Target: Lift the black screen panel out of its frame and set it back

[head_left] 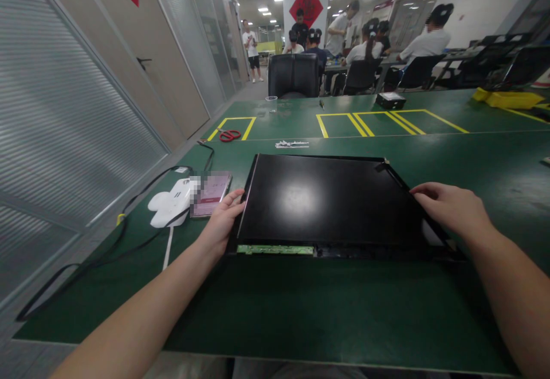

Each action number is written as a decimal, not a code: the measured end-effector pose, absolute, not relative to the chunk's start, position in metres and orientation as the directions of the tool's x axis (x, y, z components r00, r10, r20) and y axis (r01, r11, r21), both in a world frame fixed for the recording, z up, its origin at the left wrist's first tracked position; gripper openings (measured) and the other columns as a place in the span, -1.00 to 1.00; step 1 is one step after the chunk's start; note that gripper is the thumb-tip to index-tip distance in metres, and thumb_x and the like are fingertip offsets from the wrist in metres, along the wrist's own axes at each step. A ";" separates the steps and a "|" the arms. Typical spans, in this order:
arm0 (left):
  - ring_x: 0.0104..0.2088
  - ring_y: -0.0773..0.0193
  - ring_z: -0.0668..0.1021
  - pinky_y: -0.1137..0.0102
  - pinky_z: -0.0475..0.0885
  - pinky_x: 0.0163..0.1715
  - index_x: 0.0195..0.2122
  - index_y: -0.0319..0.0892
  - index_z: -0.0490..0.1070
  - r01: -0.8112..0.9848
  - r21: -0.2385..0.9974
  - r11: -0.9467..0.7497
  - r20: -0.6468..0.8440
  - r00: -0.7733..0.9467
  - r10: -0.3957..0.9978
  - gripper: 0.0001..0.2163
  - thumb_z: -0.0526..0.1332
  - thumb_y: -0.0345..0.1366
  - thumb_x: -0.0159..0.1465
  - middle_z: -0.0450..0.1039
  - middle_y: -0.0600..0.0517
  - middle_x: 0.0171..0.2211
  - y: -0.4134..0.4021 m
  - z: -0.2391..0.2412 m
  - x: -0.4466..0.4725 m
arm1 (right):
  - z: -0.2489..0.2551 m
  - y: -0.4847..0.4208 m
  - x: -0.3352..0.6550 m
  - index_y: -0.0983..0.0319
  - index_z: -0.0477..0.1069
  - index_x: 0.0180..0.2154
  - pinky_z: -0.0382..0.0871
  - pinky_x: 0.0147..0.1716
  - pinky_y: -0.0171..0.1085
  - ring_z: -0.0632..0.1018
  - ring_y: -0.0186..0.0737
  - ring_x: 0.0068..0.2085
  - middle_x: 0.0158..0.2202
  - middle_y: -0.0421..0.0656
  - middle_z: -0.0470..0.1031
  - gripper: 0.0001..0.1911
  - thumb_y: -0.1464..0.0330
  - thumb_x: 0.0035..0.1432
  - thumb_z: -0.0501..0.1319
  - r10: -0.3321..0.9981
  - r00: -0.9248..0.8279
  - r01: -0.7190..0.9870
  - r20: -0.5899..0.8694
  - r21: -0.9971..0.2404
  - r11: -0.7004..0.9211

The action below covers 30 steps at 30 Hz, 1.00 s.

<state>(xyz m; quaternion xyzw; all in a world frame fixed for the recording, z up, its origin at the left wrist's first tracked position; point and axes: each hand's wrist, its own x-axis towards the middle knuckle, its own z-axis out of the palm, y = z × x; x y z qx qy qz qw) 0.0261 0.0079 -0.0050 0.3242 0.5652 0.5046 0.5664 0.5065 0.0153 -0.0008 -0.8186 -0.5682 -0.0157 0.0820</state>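
forearms [141, 293] nearest, bare, coming in from both lower corners over a green table [326, 316]. between the hands: a flat black screen [318, 195] in a dark frame, long sides running left to right, pale glare left of its middle. left hand [224, 221] at the screen's left edge, fingers bent and closed on it. right hand [451, 207] at the right edge, fingers curled, thumb and forefinger pinching the frame. cannot tell whether the underside rests wholly on the table. green circuit strip [275, 250] along the near edge, toward the left hand. phone [211, 195] just left of that hand, white charger [174, 202] beside it. past the screen's far edge: small white pieces [292, 144]; farther left, red-handled scissors [230, 136].
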 end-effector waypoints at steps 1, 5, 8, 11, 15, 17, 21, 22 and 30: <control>-0.47 0.23 0.65 0.40 0.53 -0.52 0.08 -0.03 0.38 -0.214 0.931 0.297 -0.330 -0.141 0.933 -0.49 0.46 -0.34 0.10 0.66 0.08 -0.25 0.007 -0.004 0.027 | 0.000 0.015 0.506 0.03 0.67 -0.14 0.42 -0.28 -0.10 0.63 0.07 -0.15 -0.14 -0.12 0.69 -0.53 0.09 0.13 0.06 0.928 0.357 0.932 0.112 -0.115 -0.344; -0.45 0.22 0.67 0.42 0.53 -0.51 0.18 -0.02 0.38 -0.232 0.915 0.329 -0.361 -0.111 0.926 -0.44 0.47 -0.30 0.16 0.68 0.07 -0.26 0.002 0.004 0.031 | 0.002 0.014 0.504 0.03 0.67 -0.11 0.42 -0.25 -0.10 0.63 0.09 -0.14 -0.13 -0.11 0.69 -0.53 0.09 0.13 0.06 0.927 0.363 0.929 0.094 -0.110 -0.353; -0.44 0.23 0.67 0.43 0.53 -0.47 0.06 -0.11 0.50 -0.197 0.919 0.343 -0.361 -0.064 0.931 -0.55 0.48 -0.30 0.13 0.68 0.05 -0.32 0.000 0.007 0.033 | 0.002 0.014 0.503 0.03 0.67 -0.10 0.42 -0.23 -0.09 0.63 0.10 -0.11 -0.12 -0.12 0.69 -0.52 0.10 0.14 0.06 0.924 0.372 0.925 0.084 -0.115 -0.362; -0.55 0.26 0.61 0.44 0.50 -0.52 -0.13 -0.18 0.59 -0.138 0.916 0.376 -0.380 -0.005 0.925 -0.67 0.48 -0.38 0.04 0.65 0.06 -0.45 -0.001 0.006 0.032 | 0.002 0.014 0.503 0.02 0.67 -0.12 0.43 -0.22 -0.09 0.63 0.10 -0.10 -0.13 -0.13 0.69 -0.54 0.10 0.13 0.06 0.923 0.376 0.922 0.087 -0.132 -0.364; -0.55 0.24 0.61 0.44 0.46 -0.54 -0.24 -0.19 0.63 -0.101 0.926 0.364 -0.364 0.012 0.931 -0.74 0.35 -0.41 -0.01 0.64 0.04 -0.47 0.001 0.004 0.028 | 0.003 0.014 0.504 0.02 0.67 -0.15 0.45 -0.22 -0.08 0.64 0.09 -0.13 -0.15 -0.13 0.69 -0.56 0.10 0.12 0.08 0.923 0.373 0.922 0.092 -0.149 -0.358; -0.42 0.15 0.67 0.39 0.50 -0.46 -0.25 -0.19 0.64 -0.090 0.944 0.317 -0.316 0.023 0.948 -0.76 0.31 -0.32 0.04 0.67 0.00 -0.40 0.002 0.004 0.026 | 0.004 0.014 0.504 0.03 0.67 -0.14 0.45 -0.21 -0.09 0.64 0.08 -0.13 -0.14 -0.12 0.69 -0.55 0.10 0.13 0.07 0.923 0.375 0.921 0.084 -0.149 -0.360; -0.11 -0.03 0.69 0.24 0.56 -0.14 -0.21 -0.18 0.65 0.018 0.982 0.186 -0.187 0.094 0.978 -0.71 0.40 -0.15 0.08 0.70 -0.07 -0.19 0.001 0.004 0.023 | 0.004 0.013 0.503 0.01 0.66 -0.15 0.45 -0.22 -0.10 0.63 0.05 -0.16 -0.15 -0.13 0.69 -0.58 0.12 0.14 0.08 0.924 0.370 0.924 0.094 -0.142 -0.355; -0.03 -0.07 0.67 0.20 0.55 -0.06 -0.20 -0.18 0.65 0.050 0.986 0.159 -0.164 0.113 0.980 -0.68 0.44 -0.12 0.06 0.70 -0.08 -0.12 0.001 0.004 0.022 | 0.004 0.013 0.503 0.01 0.66 -0.15 0.45 -0.22 -0.10 0.63 0.04 -0.17 -0.15 -0.13 0.68 -0.58 0.12 0.14 0.08 0.925 0.368 0.925 0.096 -0.142 -0.353; 0.46 -0.26 0.19 -0.03 0.18 0.38 -0.20 -0.15 0.67 0.290 0.957 -0.016 -0.011 0.090 0.996 -0.57 0.53 0.03 0.01 0.25 -0.22 0.43 -0.002 0.008 0.017 | 0.002 0.013 0.503 0.03 0.67 -0.18 0.44 -0.28 -0.12 0.63 0.02 -0.20 -0.20 -0.13 0.69 -0.57 0.10 0.11 0.08 0.930 0.343 0.933 0.128 -0.162 -0.322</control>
